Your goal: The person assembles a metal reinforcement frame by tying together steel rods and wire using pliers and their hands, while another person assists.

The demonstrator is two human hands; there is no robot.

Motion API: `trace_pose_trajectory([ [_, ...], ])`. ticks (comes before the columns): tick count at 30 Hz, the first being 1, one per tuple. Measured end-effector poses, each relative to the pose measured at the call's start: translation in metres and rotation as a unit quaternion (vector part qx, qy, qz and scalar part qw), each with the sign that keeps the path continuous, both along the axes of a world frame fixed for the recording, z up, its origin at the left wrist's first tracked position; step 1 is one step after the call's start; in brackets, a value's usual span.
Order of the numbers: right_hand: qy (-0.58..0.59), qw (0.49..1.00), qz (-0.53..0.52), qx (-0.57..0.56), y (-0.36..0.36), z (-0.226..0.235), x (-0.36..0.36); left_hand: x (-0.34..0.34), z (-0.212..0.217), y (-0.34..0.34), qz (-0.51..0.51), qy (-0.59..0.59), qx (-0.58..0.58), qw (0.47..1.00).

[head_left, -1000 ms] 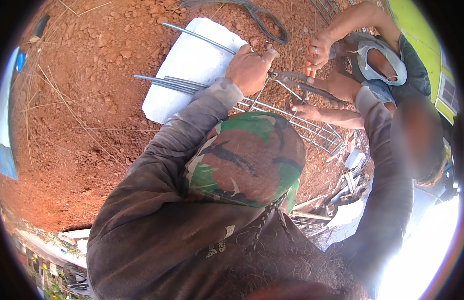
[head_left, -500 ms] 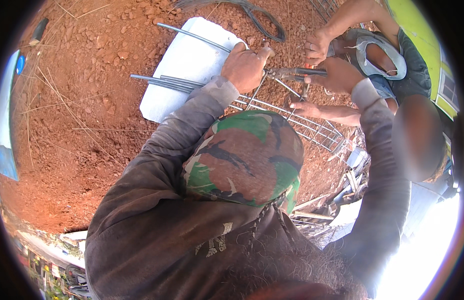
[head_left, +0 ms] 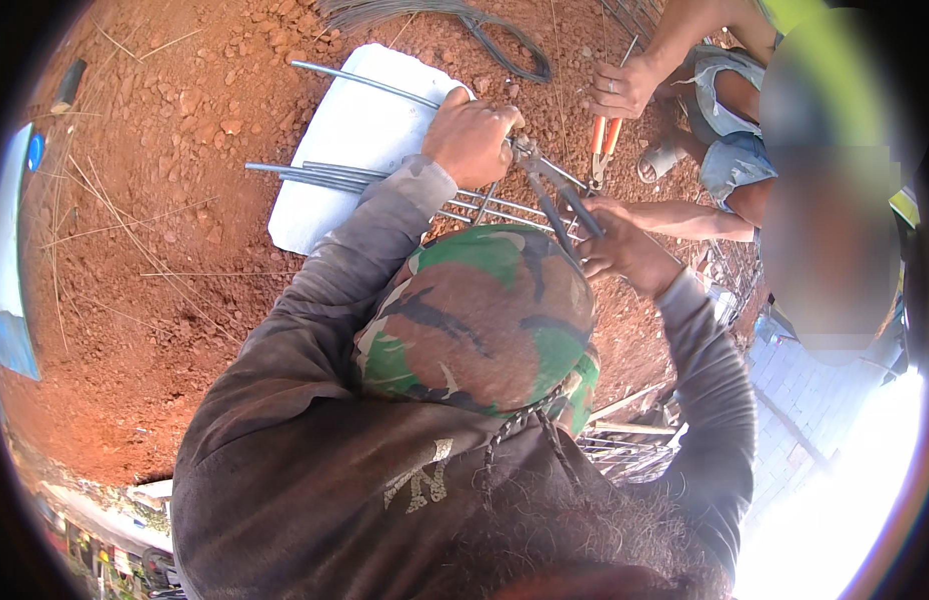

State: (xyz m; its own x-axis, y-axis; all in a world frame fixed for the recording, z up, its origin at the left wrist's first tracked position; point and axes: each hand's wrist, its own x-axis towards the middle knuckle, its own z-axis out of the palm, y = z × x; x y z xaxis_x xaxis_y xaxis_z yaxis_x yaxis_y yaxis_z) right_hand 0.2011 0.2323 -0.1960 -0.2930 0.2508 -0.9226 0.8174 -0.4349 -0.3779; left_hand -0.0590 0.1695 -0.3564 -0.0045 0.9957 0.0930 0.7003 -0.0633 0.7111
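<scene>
A steel rod [head_left: 365,83] runs over the white slab [head_left: 385,125] and under my left hand [head_left: 472,138]. The fingers of that hand are closed around it. Against them lies the jaw end of dark-handled pincers [head_left: 560,205], whose handles slant down to the right. My right hand [head_left: 628,250] grips the ends of these handles. Below is a cage of thin steel bars [head_left: 500,205], with more rods [head_left: 315,172] reaching left across the slab. A co-worker's hand [head_left: 625,88] holds orange-handled pliers [head_left: 605,135]; the co-worker's other hand is beside my right hand.
A camouflage cap [head_left: 475,320] hides part of the bar cage. Coiled wire [head_left: 505,45] lies on the red soil at the top. A blue and white sheet [head_left: 10,320] stands at far left. Scrap pieces [head_left: 635,430] lie at lower right, near the co-worker's sandalled foot [head_left: 663,160].
My right hand has swung down and left, turning the pincers from nearly level to a downward slant. My left hand stays at the rod. The co-worker's orange pliers have come into fuller view.
</scene>
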Motion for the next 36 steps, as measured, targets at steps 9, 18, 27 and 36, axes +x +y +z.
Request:
trace_pose_trajectory([
  [9, 0.104, 0.957, -0.077, 0.259, -0.177, -0.047, 0.065, -0.003, 0.017, -0.005, -0.008, 0.035, -0.001, 0.999],
  [18, -0.044, 0.952, 0.055, 0.299, -0.259, -0.142, 0.141, 0.025, 0.006, 0.005, 0.025, 0.121, 0.02, 0.992],
  [27, -0.028, 0.917, 0.061, 0.392, -0.223, -0.147, 0.109, 0.022, -0.007, 0.008, 0.023, 0.059, -0.047, 0.997],
  [36, 0.137, 0.49, 0.261, 0.82, -0.017, -0.096, -0.045, 0.021, -0.017, 0.002, -0.006, 0.139, 0.038, 0.99],
])
